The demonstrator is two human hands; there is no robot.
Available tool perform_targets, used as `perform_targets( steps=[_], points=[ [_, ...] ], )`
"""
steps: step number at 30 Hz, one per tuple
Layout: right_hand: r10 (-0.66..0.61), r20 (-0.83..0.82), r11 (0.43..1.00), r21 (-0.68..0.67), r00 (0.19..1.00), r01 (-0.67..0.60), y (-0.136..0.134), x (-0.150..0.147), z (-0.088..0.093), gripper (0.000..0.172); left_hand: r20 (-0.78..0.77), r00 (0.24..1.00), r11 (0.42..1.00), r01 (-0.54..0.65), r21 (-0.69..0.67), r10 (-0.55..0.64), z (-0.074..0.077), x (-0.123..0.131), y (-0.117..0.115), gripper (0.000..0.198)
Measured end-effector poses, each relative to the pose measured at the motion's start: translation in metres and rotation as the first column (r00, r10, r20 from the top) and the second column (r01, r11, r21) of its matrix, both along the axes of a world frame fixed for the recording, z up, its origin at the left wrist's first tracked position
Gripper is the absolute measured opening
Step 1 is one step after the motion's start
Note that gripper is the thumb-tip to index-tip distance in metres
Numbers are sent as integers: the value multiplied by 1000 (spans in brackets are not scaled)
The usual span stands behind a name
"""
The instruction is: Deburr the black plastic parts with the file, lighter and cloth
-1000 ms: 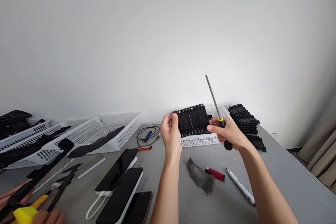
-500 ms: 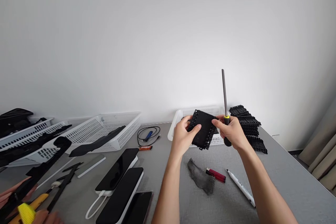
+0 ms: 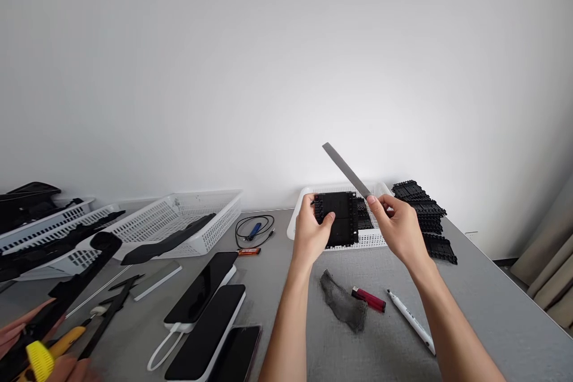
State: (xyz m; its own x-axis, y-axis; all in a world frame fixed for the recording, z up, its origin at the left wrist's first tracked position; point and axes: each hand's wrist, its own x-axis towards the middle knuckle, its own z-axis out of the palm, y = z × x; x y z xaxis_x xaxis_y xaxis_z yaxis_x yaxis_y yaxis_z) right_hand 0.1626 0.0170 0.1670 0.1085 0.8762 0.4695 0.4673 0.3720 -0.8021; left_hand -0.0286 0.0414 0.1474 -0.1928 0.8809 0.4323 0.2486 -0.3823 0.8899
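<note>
My left hand grips a flat black plastic panel by its left side, thumb lying across its face. Toothed, clip-like edges run down the panel's two sides. In my right hand is a flat metal file, its blade slanting up and left above the panel without touching it. My fingers hide its handle. Behind both hands sits a white mesh basket with more black panels in it. Stacked black panels stand just right of the basket.
Before me lie a dark cloth scrap, a red lighter and a white marker. Leftward are phones, a coiled cable and a white basket. At lower left, another person's hands hold a long black part and yellow-handled tool.
The file has swung from upright to slanting left, and my right hand has left the panel's edge. The panel has turned from tilted to nearly square toward me.
</note>
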Motion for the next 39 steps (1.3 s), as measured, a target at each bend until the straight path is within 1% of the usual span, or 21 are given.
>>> perform_targets(
  steps=[2, 6, 9, 13, 16, 18, 20, 23, 26, 29, 33, 36, 39],
  points=[
    [-46, 70, 999, 15, 996, 46, -2, -2, 0, 58, 25, 1000, 1000, -20, 25, 19, 0, 0, 0, 41],
    [-5, 189, 998, -61, 982, 17, -3, -9, -2, 58, 44, 999, 998, -19, 57, 16, 2, 4, 0, 43],
    [-6, 243, 994, -103, 970, 32, -4, -16, -3, 56, 15, 1000, 997, -7, 72, 5, 4, 8, -2, 42],
    [-66, 279, 992, -84, 958, 92, -5, -22, -3, 54, -21, 1000, 997, 1, 73, 0, 5, 11, -3, 39],
    [-128, 307, 987, -58, 943, 153, -5, -21, -1, 54, 9, 1000, 998, -3, 69, 2, 3, 9, -2, 41],
    [-184, 334, 977, -45, 924, 210, -5, -19, 0, 56, 31, 999, 999, -7, 52, 6, 1, 7, -1, 43],
    [-214, 348, 969, -42, 913, 243, -5, -18, 1, 58, 45, 999, 999, -11, 32, 10, 0, 6, 0, 43],
    [-177, 324, 980, -31, 929, 198, -7, -18, 1, 57, 51, 999, 1000, -9, 22, 8, 1, 7, -1, 43],
    [-143, 314, 987, -22, 939, 158, -9, -21, 0, 55, 56, 998, 999, -10, 40, 8, 4, 10, -3, 43],
    [-146, 323, 985, -43, 935, 169, -8, -22, 0, 55, 53, 999, 999, -12, 52, 9, 5, 9, -3, 43],
    [-206, 328, 973, -32, 922, 229, -5, -18, 1, 57, 67, 998, 999, -24, 32, 22, 2, 5, -1, 45],
    [-175, 308, 979, -41, 935, 197, -4, -16, 0, 59, 59, 998, 998, -34, 49, 31, 1, 6, -1, 45],
    [-136, 298, 986, -51, 945, 158, -5, -19, 0, 57, 48, 997, 995, -60, 80, 56, 4, 7, -2, 44]
  ],
)
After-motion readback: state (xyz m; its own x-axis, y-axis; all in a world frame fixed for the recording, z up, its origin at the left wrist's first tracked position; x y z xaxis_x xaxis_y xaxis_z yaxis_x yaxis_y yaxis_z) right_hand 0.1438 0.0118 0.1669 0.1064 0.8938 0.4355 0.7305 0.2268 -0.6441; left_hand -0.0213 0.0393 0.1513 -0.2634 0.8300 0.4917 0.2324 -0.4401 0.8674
